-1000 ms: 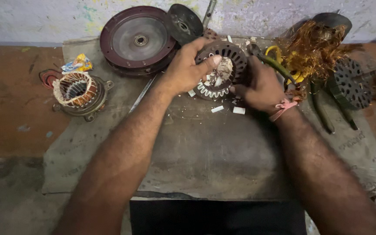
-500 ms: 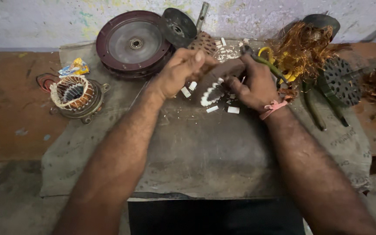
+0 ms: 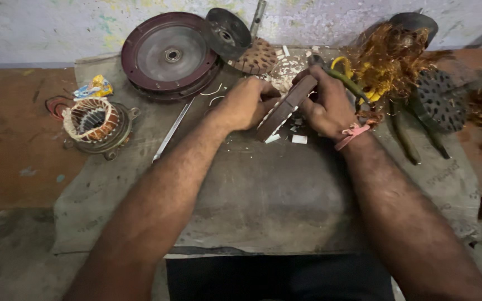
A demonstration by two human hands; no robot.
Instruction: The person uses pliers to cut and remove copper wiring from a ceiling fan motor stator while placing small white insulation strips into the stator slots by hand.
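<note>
Both hands are clamped on the stator ring (image 3: 283, 109), tipped up on edge between them: left hand (image 3: 247, 104) on its near-left side, right hand (image 3: 327, 108) just right, near the copper wire tangle (image 3: 389, 58).

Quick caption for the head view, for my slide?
Both hands, left hand and right hand, tilt a stator core on edge over a cloth-covered bench.

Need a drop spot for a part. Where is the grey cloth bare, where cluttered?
Bare: the grey cloth between the forearms, from the white scraps to its near edge. Also bare between the wound stator and metal rod. Crowded: the back by the maroon disc, both hands on the stator ring, copper wire tangle.
</note>
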